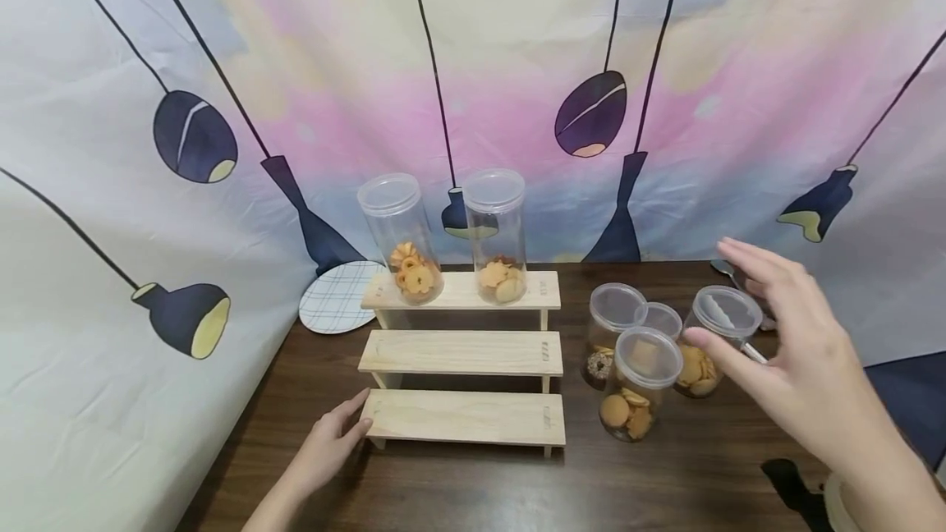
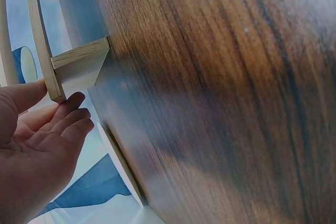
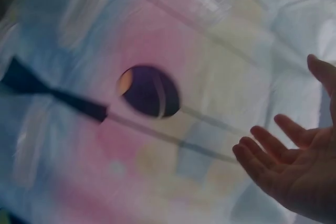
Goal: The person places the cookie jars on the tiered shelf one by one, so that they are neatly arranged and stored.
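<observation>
A three-tier wooden display stand (image 1: 466, 353) stands on the table. My left hand (image 1: 330, 443) pinches the left end of its lowest board, thumb on one face and fingers on the other, as the left wrist view shows with the board's end (image 2: 56, 90). On the top tier are two clear lidded jars of cookies, the left jar (image 1: 402, 240) and the right jar (image 1: 498, 236). My right hand (image 1: 801, 351), fingers spread and holding nothing, is raised over the right side, near a jar of cookies (image 1: 698, 372). In the right wrist view, only fabric lies beyond that hand (image 3: 286, 166).
Right of the stand, a front jar of round cookies (image 1: 628, 413), a jar with a dark ringed cookie (image 1: 600, 364) and a partly hidden jar (image 1: 660, 318) cluster together. A checked plate (image 1: 336, 302) lies behind left. Printed fabric (image 1: 473, 64) hangs behind the brown table (image 1: 458, 491).
</observation>
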{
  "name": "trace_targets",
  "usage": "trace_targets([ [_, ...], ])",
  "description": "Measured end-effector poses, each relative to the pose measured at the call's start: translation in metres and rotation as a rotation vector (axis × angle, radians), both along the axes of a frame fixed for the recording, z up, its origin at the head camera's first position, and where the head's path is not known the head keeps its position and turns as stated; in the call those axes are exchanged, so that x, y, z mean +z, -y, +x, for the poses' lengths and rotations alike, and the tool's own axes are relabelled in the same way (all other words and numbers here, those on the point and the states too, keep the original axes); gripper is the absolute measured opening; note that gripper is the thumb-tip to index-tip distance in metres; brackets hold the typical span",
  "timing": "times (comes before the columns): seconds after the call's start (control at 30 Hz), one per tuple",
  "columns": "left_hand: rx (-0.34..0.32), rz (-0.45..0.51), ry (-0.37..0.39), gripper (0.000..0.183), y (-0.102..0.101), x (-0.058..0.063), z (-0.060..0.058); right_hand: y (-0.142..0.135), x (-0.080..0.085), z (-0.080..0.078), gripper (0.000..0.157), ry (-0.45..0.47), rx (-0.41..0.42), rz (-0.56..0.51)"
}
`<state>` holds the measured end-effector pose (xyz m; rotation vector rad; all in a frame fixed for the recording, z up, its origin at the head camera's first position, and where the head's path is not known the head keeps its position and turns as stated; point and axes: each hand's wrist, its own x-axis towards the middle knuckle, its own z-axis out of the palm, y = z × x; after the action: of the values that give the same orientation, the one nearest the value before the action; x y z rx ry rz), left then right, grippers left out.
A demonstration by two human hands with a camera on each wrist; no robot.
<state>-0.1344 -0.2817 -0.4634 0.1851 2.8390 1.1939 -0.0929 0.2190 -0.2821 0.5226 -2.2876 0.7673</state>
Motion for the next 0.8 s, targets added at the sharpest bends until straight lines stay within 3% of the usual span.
trace_targets([
  [0.17,-0.007,0.004,-0.007,0.048,-0.001,0.001,0.000,-0.036,-0.029,-0.005,0.084,0.087,-0.122,-0.055],
  [0.4,-0.006,0.027,0.005,0.049,-0.001,0.003,0.001,-0.063,-0.071,-0.025,0.076,0.184,-0.241,-0.135],
  [0.8,-0.003,0.019,0.032,0.049,-0.001,0.006,0.001,-0.083,-0.114,-0.048,0.087,0.362,-0.227,-0.247],
])
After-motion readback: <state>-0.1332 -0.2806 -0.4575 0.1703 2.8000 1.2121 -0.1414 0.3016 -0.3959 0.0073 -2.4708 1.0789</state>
